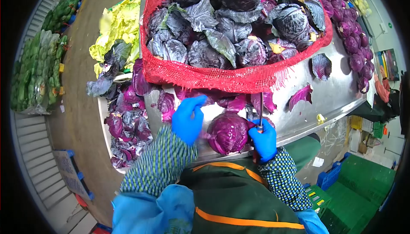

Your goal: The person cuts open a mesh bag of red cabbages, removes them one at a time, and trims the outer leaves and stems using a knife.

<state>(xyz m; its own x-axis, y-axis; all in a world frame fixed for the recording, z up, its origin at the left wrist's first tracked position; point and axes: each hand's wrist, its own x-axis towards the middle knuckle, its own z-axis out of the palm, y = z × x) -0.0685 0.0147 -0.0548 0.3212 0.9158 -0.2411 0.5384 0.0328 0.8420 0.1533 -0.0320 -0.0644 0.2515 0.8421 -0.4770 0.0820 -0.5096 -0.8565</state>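
A trimmed purple cabbage head (228, 133) rests on the steel table's near edge, between my two hands. Blue-gloved, my left hand (188, 119) hovers just left of it, thumb and fingers apart, with nothing visible in its grasp. My right hand (264, 141), also gloved in blue, is wrapped around the handle of a knife (261, 108) whose blade points away from me, right beside the cabbage. Loose purple leaves (237, 103) lie behind the cabbage. Past them, a red mesh sack (205, 78) gapes wide, full of dark untrimmed cabbages (294, 23).
A white bin (103, 119) of discarded purple leaves stands at the left, with yellow-green leaves (124, 20) beyond it. Rows of trimmed cabbages (351, 37) line the table's far right. Green crates (363, 183) are on the floor at the lower right.
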